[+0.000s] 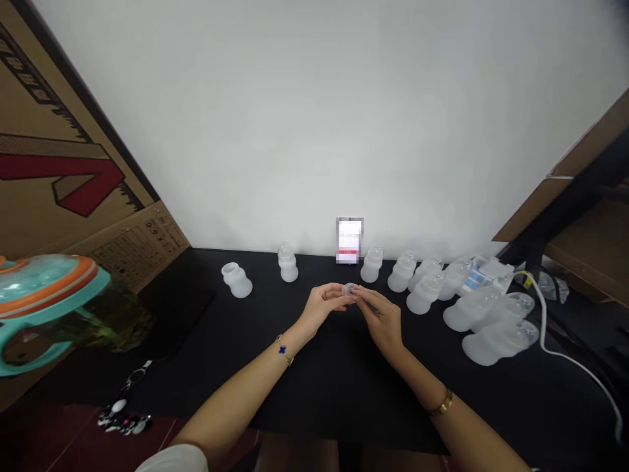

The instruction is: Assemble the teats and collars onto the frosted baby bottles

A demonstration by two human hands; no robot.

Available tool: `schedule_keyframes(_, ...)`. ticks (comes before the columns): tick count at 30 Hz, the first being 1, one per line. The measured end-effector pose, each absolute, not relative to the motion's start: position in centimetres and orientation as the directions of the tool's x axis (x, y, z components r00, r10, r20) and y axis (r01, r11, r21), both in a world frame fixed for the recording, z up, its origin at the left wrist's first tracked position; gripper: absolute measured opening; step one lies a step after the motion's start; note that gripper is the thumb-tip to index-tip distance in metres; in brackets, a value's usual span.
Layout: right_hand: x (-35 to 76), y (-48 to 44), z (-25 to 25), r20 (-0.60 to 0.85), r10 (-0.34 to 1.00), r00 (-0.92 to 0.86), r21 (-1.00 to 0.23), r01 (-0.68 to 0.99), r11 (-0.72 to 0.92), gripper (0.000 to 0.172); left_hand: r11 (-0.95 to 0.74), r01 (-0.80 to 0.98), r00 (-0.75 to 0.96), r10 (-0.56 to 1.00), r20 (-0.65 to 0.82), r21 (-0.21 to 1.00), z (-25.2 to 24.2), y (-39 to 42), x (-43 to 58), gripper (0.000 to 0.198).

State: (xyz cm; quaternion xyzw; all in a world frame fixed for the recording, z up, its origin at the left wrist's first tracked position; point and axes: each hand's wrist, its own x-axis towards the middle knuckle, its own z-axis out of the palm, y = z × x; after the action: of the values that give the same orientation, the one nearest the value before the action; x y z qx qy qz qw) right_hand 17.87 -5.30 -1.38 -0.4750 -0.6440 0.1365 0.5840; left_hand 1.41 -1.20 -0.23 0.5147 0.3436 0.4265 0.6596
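Observation:
Above the middle of the black table, my left hand [327,301] and my right hand [383,318] meet at the fingertips. Pinched between them is a small clear baby bottle part [349,289]; my fingers cover much of it, so I cannot tell whether it is a cap or a nipple. Left of my hands stands an uncapped frosted white bottle [237,280], its wide mouth showing. Behind them is a bottle with a clear domed cap [287,264]. Another capped bottle [372,265] stands just beyond my right hand.
Several more capped bottles [479,308] cluster on the right, near a white cable [545,314] and a plastic packet [484,272]. A lit phone [348,241] leans against the wall. A large teal-handled jug [54,295], a cardboard box [54,131] and a beaded keychain [120,406] occupy the left.

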Motion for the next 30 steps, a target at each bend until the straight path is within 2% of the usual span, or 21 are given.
schedule_keyframes(30, 17.9, -5.7, -0.2, 0.572, 0.802, 0.172, -0.776, 0.433, 0.460, 0.016, 0.079, -0.184, 0.432, 0.902, 0.008, 0.980, -0.3, -1.1, 1.4, 0.044)
